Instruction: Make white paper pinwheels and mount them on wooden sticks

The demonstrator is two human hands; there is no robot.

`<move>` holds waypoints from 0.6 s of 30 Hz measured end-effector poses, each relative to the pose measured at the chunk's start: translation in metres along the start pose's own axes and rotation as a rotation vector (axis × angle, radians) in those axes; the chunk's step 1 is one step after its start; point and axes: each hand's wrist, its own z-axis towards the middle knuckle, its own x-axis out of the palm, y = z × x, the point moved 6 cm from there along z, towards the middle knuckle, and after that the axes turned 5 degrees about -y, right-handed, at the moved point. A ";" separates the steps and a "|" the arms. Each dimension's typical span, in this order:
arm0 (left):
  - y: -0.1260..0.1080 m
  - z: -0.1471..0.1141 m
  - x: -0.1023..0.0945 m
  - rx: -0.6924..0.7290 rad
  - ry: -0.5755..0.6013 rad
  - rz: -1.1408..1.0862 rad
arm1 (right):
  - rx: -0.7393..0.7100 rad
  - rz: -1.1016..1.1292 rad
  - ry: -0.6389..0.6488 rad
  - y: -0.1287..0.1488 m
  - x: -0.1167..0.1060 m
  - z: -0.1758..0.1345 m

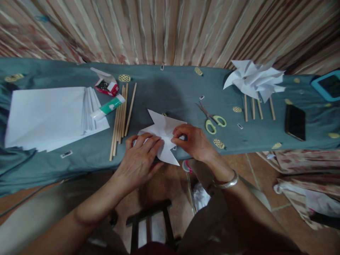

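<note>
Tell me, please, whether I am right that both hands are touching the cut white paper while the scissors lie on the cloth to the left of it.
Not quite: the scissors lie to the right of the cut white paper, as the head view shows. The left hand and right hand are indeed both touching it.

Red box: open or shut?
Open. The red box has its white flap raised, and dark contents show inside.
</note>
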 end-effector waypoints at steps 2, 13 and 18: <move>0.000 0.000 0.000 -0.001 0.010 0.000 | 0.000 -0.006 -0.004 0.001 0.000 0.000; 0.001 0.005 0.004 -0.014 0.010 -0.022 | 0.002 -0.047 -0.018 0.002 0.001 0.001; 0.000 0.008 0.004 -0.007 0.006 -0.004 | 0.010 -0.062 -0.010 0.001 0.002 0.001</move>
